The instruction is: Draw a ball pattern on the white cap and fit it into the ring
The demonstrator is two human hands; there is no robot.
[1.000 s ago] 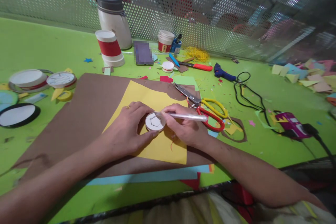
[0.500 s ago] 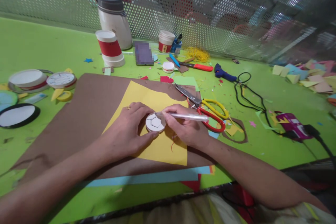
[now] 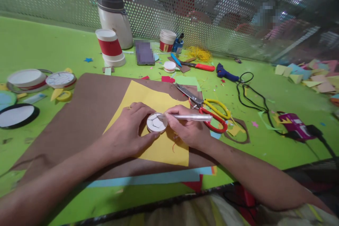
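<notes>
**Paper disc under the pen: head view**

Since the earlier frames little has shifted: the pen tip has crept slightly across the disc, and the hands have kept their places.

- Brown sheet (image 3: 87, 113), beneath the yellow paper (image 3: 159, 148).
- Left hand (image 3: 129, 130): fingers curled against the disc's left edge, pinning it.
- Right hand (image 3: 185, 130): fingers pinched round the pen.
- Pen (image 3: 190, 117): long axis left to right, tip leftward on the disc.
- White disc (image 3: 156, 123): between both hands, on the yellow paper. Its drawn lines are hard to make out.
</notes>
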